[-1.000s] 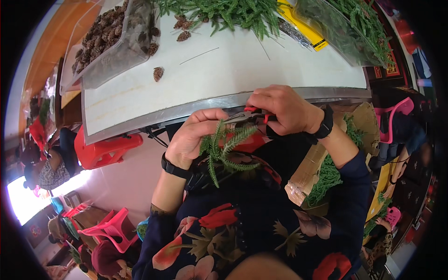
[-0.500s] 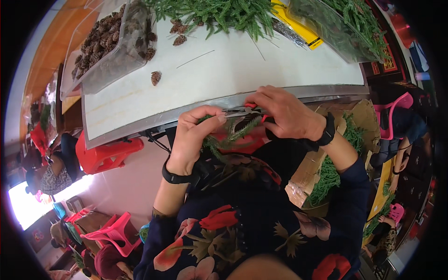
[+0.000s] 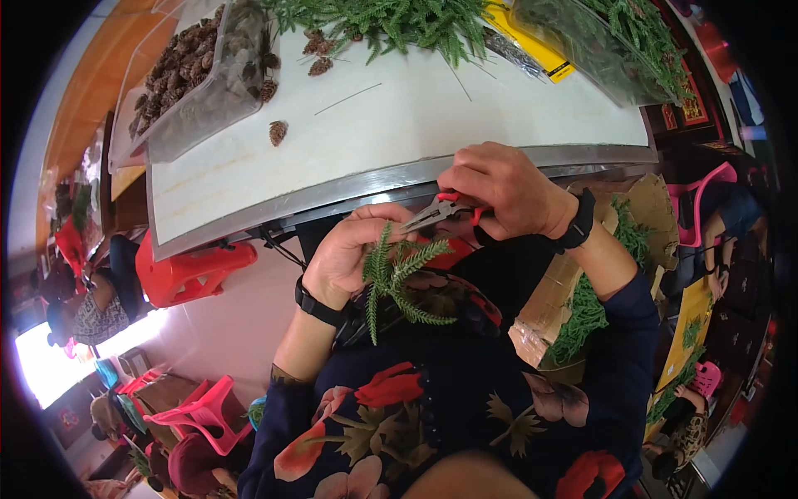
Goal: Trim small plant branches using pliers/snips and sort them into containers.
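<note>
My left hand (image 3: 342,254) pinches a green artificial pine sprig (image 3: 389,287) near its stem end, with the needled branches hanging down in front of my body. In my right hand (image 3: 509,190) is a pair of red-handled needle-nose pliers (image 3: 434,211), fingers wrapped round the grips. The plier jaws point left and reach the fingertips of my left hand at the sprig's stem. What lies between the jaw tips is too small to make out. Both hands are held just off the near edge of the white table (image 3: 357,141).
Pine cones fill a clear bin (image 3: 199,91) at the far left; a loose pine cone (image 3: 278,132) and thin wires lie on the table. Green sprigs (image 3: 391,29) are piled at the back, near a yellow packet (image 3: 532,46). A cardboard box (image 3: 540,316) of greenery stands at my right.
The sprig has turned so its branches now hang down and show fully. The pliers have tilted, jaws lower left, and show more clearly. My left hand has dropped slightly.
</note>
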